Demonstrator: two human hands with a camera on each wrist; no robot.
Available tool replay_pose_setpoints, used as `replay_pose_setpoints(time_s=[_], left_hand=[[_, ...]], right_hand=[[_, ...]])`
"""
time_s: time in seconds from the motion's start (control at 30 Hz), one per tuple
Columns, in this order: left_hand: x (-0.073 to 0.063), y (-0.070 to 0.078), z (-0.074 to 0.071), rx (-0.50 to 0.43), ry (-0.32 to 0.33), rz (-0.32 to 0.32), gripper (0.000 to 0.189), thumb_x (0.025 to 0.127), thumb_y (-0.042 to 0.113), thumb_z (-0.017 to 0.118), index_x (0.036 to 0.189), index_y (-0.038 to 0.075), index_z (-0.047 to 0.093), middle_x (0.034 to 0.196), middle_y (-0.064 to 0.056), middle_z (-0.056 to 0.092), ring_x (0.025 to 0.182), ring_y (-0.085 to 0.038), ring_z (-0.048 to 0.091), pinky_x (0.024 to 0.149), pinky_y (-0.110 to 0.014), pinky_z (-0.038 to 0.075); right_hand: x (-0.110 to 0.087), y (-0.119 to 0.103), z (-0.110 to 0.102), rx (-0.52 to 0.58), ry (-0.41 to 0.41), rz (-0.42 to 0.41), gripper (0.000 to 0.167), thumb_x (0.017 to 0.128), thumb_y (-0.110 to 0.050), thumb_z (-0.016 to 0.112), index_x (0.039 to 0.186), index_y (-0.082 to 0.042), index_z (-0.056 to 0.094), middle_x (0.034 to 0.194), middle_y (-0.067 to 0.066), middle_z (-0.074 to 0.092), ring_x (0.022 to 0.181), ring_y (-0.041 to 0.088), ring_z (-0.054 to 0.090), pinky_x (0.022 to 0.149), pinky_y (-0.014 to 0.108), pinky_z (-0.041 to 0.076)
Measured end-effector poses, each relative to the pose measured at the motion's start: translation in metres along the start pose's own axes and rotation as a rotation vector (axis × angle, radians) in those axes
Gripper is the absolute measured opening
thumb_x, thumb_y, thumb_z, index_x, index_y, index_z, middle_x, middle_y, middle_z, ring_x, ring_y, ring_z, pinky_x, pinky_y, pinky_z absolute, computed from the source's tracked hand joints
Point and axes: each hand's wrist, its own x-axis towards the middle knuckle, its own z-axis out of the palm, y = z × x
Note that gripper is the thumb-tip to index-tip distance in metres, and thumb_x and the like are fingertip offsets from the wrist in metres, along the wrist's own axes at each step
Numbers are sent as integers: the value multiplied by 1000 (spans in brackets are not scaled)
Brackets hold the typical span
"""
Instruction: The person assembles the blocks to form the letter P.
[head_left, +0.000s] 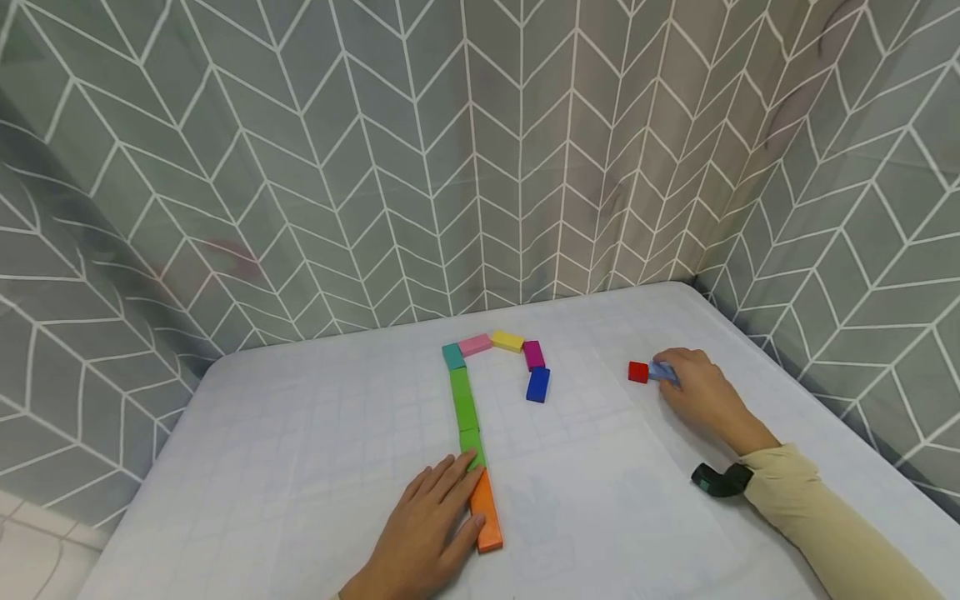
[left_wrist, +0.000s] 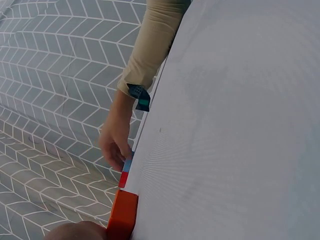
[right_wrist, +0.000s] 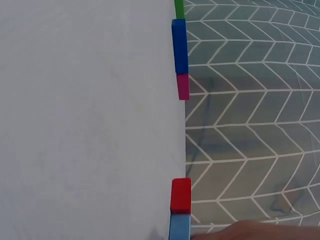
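Note:
My right hand [head_left: 699, 393] pinches a light blue block [head_left: 663, 372] at the right of the table. The red block [head_left: 638, 372] lies end to end with it, on its left. In the right wrist view the red block [right_wrist: 181, 195] and light blue block [right_wrist: 179, 227] stand in line. My left hand [head_left: 427, 525] lies with outstretched fingers along a row of blocks. Its fingertips rest by the nearer green block [head_left: 471, 443], and the thumb touches the side of the orange block [head_left: 486, 512].
A longer green block [head_left: 464, 400] continues the row away from me. Teal [head_left: 453, 356], pink [head_left: 476, 345], yellow [head_left: 507, 341], magenta [head_left: 534, 355] and dark blue [head_left: 537, 384] blocks curve round to the right. A patterned curtain [head_left: 465, 167] hangs behind the white-covered table [head_left: 300, 458].

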Motion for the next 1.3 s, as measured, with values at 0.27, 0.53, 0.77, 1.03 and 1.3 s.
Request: replay_pose_setpoints(time_s=[0.27,0.53,0.77,1.03,1.3], left_hand=[[1,1,-1,-6,-3,-5,63,110,55,38,157,15,50,168,3,31,148,-26,36,116,-56,32],[2,0,-2,-3,-6,5,63,110,56,37,157,16,49,168,4,31,148,-26,36,117,-56,32],[1,0,-2,-8,-10,-4,64,110,57,35,157,16,50,167,3,32,148,-28,38,116,-58,33],[1,1,-1,-15,-32,-32,66,109,59,34,158,18,48,168,5,29,150,-25,34,117,-57,31],[1,0,-3,-25,-35,-25,64,109,58,36,158,18,48,168,5,29,150,-25,34,117,-57,30]], right_hand=[[-8,10,-8,-18,-63,90,36,95,-14,70,127,1,66,134,31,56,122,52,49,88,72,48],[-11,-5,-7,-16,14,186,44,90,-26,78,116,7,67,111,32,61,97,47,58,80,63,54],[-4,-67,2,171,131,-15,36,85,-16,85,113,1,71,115,25,60,94,39,63,79,56,57],[1,-136,38,200,-16,-116,47,82,-24,89,119,-3,70,120,11,63,101,27,63,85,45,60],[10,-158,62,159,-52,-174,47,80,-26,89,116,-5,69,115,9,63,103,24,58,80,41,60]])
